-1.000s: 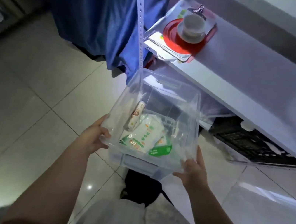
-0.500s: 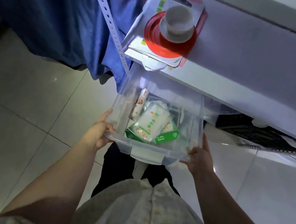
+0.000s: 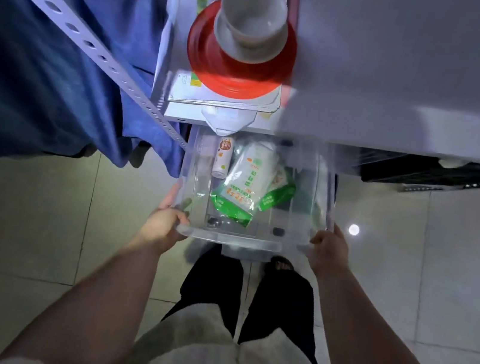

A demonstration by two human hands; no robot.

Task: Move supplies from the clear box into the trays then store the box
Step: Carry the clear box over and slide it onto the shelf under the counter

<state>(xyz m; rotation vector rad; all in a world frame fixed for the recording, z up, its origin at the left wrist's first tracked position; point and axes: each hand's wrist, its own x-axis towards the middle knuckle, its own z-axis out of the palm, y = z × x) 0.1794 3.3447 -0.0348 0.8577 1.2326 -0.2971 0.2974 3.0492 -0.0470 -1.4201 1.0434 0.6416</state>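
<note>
**shelfstacker:** ok so what's the risk here? Both hands are on the clear box (image 3: 250,189). The left hand (image 3: 162,226) is curled over the near-left corner of the rim, the right hand (image 3: 328,252) closed on the near-right corner. The box is off the floor, held out in front of the legs, with its far end tucked under the edge of the white shelf (image 3: 405,82).

**binwrangler:** first thing I'd worry about is that far rim. It's right under the shelf lip, so lifting straight up probably knocks it into the underside. And the papers (image 3: 223,100) on top hang over that edge, with a red plate (image 3: 238,68) and a bowl (image 3: 252,17) stacked on them. Bump those and the whole pile could slide off.

**shelfstacker:** and the stuff inside?

**binwrangler:** it's loose. There's a white-and-green packet (image 3: 241,188) lying over another green one, plus a small tube (image 3: 223,157) along the left wall. Tip the box and it all slides to one end. It won't spill but the weight shifts, and a corner-only grip on slick plastic isn't great for that.

**shelfstacker:** the trays?

**binwrangler:** can't spot any for sure. There's something dark and slotted under the shelf on the right (image 3: 422,176), too murky to call.
</note>
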